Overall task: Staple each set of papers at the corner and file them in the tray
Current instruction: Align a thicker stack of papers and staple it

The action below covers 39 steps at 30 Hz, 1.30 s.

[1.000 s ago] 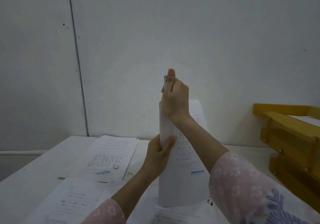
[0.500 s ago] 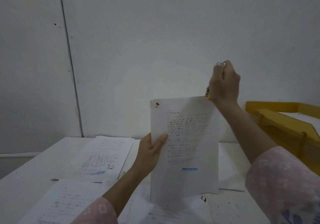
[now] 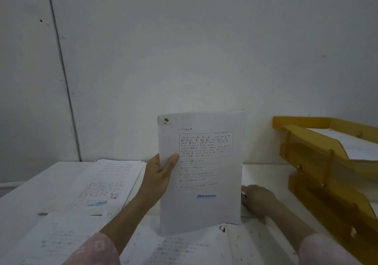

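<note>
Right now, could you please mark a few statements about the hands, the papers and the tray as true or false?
1. The left hand holds the paper set upright by its left edge. True.
2. The right hand pinches the set's top corner. False: it sits low at the table, right of the set.
3. The yellow tray has paper in its top tier. True.
4. Nothing lies on the table left of the set. False: loose papers lie there.
</note>
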Tool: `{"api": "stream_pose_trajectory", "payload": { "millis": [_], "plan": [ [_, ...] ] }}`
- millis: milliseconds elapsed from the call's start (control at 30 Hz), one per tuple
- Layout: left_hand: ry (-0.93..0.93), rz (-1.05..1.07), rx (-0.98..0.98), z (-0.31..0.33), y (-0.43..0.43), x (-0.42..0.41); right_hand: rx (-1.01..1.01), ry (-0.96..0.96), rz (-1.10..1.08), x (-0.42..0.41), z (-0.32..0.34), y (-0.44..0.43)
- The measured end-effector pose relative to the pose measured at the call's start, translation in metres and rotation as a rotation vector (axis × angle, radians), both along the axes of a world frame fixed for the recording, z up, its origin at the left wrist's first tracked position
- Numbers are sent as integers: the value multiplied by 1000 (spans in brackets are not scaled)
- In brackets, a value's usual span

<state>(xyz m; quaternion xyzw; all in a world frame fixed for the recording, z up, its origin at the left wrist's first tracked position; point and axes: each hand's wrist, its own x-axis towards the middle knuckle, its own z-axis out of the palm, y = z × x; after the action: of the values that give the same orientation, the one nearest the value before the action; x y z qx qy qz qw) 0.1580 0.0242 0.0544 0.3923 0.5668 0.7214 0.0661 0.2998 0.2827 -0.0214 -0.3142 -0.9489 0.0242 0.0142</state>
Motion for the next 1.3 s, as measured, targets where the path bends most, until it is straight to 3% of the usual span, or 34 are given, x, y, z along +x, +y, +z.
{"api": "stream_pose_trajectory", "payload": {
  "millis": [100, 167, 200, 267, 300, 367, 467, 700, 933, 1067, 1167, 1300],
  "plan": [
    [-3, 3, -7, 0, 1, 0, 102, -15, -14, 0, -1, -7],
    [3, 10, -18, 1, 1, 0, 28, 74, -54, -3, 11, -14],
    [6, 12, -19, 1, 2, 0, -168, 254, -52, -2, 18, -17],
    [9, 16, -11, 1, 2, 0, -849, 689, 42, 2, 32, -29],
    [6, 21, -4, 1, 2, 0, -1117, 792, 152, 3, 38, -33],
    [1, 34, 11, 1, 3, 0, -1401, 855, 265, 9, 44, -45],
    [1, 75, 44, 2, 3, 1, -1305, 861, 336, 13, 47, -62],
    [-10, 101, 76, 12, 0, 0, -1144, 1108, 278, 15, 46, -74],
    [-45, 149, -138, -51, -2, 3, -1081, 980, 79, 22, -10, -84],
    [-35, 170, -265, -67, -1, 6, -1016, 890, 92, 28, -19, -86],
    [-41, 177, -252, -53, 3, 11, -967, 888, 85, 33, 1, -86],
    [-63, 132, -162, -26, 15, 36, -868, 1041, 41, 62, 32, -87]
  ]
}}
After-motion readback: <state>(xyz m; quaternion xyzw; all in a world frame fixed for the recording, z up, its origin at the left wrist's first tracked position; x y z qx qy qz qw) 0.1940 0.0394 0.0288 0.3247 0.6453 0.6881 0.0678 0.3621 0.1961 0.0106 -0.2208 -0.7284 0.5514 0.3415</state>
